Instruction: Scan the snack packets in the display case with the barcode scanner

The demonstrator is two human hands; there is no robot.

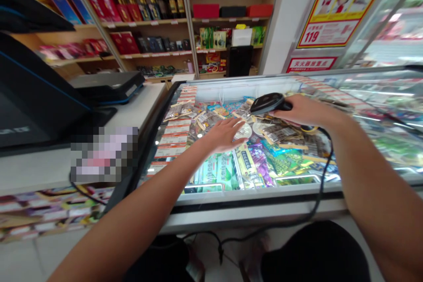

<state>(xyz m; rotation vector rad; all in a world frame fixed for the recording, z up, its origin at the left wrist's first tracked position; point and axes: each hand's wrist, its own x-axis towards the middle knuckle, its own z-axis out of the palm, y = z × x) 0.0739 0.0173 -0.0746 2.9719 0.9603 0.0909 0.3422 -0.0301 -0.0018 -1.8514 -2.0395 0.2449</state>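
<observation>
Black handheld scanner point(267, 103) with a black cord point(326, 170), gripped in the right hand point(300, 110) above the white-rimmed, glass-topped chest freezer point(264, 196); small brown-and-clear plastic packets point(284, 134) show beneath. Left hand point(224, 134) unclenched, fingers spread, over the freezer's middle, contact unclear. White worktop point(145, 108) left of the freezer, bearing a black flat-topped device point(105, 81).

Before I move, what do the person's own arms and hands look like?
Ungloved, five-fingered left hand and ungloved right hand. The left forearm and right forearm are bare, tapering toward the wrists, with no sleeve, watch or marking that I can make out.
</observation>
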